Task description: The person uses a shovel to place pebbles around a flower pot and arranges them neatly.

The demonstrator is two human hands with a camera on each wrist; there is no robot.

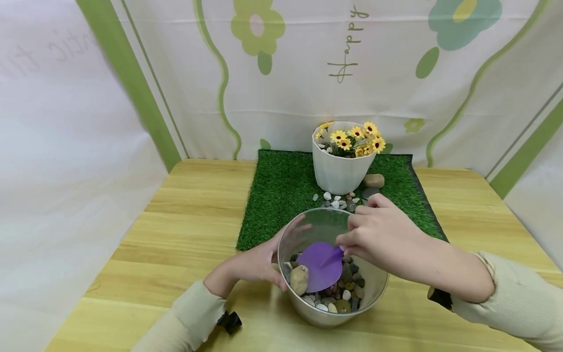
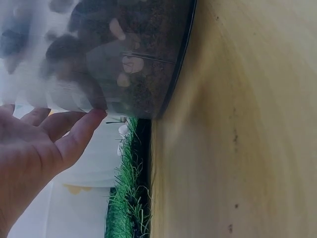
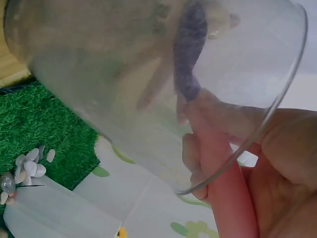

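A clear bucket (image 1: 327, 319) stands upright on the table with several mixed stones (image 1: 347, 296) at its bottom. My left hand (image 1: 259, 261) grips its left side, fingers spread along the far wall and thumb near the front. In the left wrist view the fingertips of that hand (image 2: 59, 131) touch the clear wall. My right hand (image 1: 374, 239), over the right rim, holds a small shovel (image 1: 321, 269) by its pinkish-red handle (image 3: 223, 183). The purple blade is tilted inside the bucket, over the stones. Beside the blade, a large tan stone (image 1: 299, 279) lies against the left wall.
Behind the bucket lies a green turf mat (image 1: 281, 195). On it stands a white pot (image 1: 336, 171) with yellow flowers (image 1: 356, 137). White and grey pebbles (image 1: 336, 201) lie in front of the pot, and a brown stone (image 1: 374, 180) sits to its right. A printed curtain (image 1: 308, 93) hangs behind.
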